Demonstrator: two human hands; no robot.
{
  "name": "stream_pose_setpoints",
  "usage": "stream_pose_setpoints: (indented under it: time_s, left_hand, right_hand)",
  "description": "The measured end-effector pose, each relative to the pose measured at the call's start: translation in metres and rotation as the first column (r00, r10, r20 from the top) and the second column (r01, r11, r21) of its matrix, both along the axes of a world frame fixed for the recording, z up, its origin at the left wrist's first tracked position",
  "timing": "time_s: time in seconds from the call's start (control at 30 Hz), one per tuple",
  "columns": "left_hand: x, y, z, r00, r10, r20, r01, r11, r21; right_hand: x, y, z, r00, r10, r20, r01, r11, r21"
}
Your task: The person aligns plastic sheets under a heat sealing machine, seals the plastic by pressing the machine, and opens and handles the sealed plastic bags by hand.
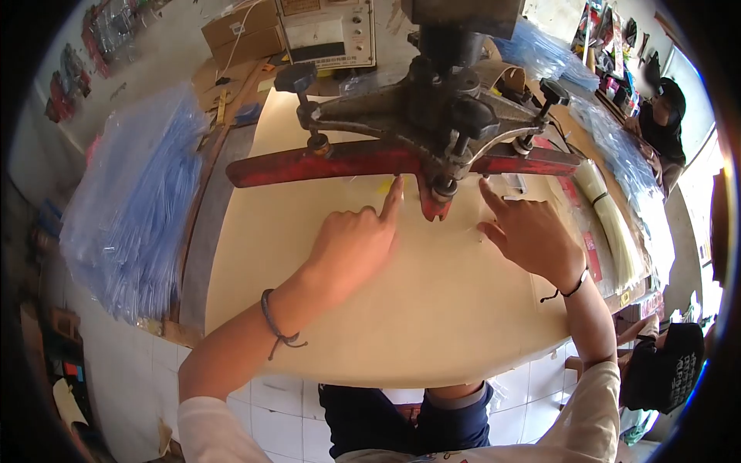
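Observation:
My left hand (353,241) rests over the cream board (386,324), its index finger stretched forward and the other fingers curled. That fingertip reaches the front edge of the red metal bar (332,163) of a press head (432,108). My right hand (532,231) is to the right of the bar's short centre prong, index finger extended toward the bar and thumb apart. Neither hand appears to grip anything. Faint clear edges show on the board near the right fingers; what they belong to is hard to make out. A small yellow patch (385,185) lies beside my left fingertip.
A stack of bluish clear plastic sheets (139,208) stands at left. More plastic (617,162) and a bundle of pale strips (610,224) lie at right. Behind the press are a control box (328,35) and a cardboard box (243,35). Two people (662,123) are at right.

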State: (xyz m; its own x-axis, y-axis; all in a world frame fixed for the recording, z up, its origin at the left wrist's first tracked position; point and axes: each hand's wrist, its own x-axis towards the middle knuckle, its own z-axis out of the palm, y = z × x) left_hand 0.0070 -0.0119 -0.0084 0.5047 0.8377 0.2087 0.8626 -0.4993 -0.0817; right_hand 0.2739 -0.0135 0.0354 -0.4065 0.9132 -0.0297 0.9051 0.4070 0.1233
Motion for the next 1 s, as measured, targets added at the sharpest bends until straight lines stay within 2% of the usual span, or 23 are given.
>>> stream_pose_setpoints:
  time_s: [0.07,0.17,0.33,0.57,0.67,0.77,0.9,1.0]
  left_hand:
    - [0.001,-0.001,0.001,1.0,0.01,-0.016,-0.011,0.999,-0.038]
    - [-0.002,0.002,-0.001,0.998,-0.026,0.048,0.028,0.999,-0.027]
    - [0.0,0.004,0.003,1.0,0.016,-0.01,-0.017,0.996,-0.089]
    - [0.001,0.006,0.006,1.0,0.019,-0.003,-0.019,0.993,-0.119]
    - [0.002,0.007,0.002,1.0,0.008,0.01,-0.007,0.996,-0.085]
    - [-0.002,0.016,-0.01,0.999,-0.023,0.03,0.022,0.999,0.036]
    - [0.001,0.016,-0.007,0.999,-0.009,0.034,0.009,1.0,0.013]
    - [0.001,0.015,-0.005,1.0,-0.005,0.029,0.005,1.0,0.013]
  right_hand:
    - [-0.002,0.002,0.0,1.0,0.007,-0.008,-0.007,1.0,0.012]
    - [0.004,0.003,-0.005,0.999,0.032,-0.024,-0.032,0.999,-0.007]
    - [0.008,0.01,-0.011,0.992,0.05,-0.118,-0.053,0.998,-0.023]
    - [0.008,0.01,-0.015,0.991,0.054,-0.12,-0.056,0.998,-0.009]
    - [0.007,0.01,-0.014,0.99,0.051,-0.132,-0.053,0.998,-0.014]
    - [0.006,0.011,-0.011,0.993,0.054,-0.104,-0.058,0.998,-0.034]
    - [0.007,0.012,-0.01,0.989,0.044,-0.14,-0.055,0.996,-0.075]
    - [0.002,0.009,-0.003,0.996,-0.017,-0.087,0.007,0.994,-0.108]
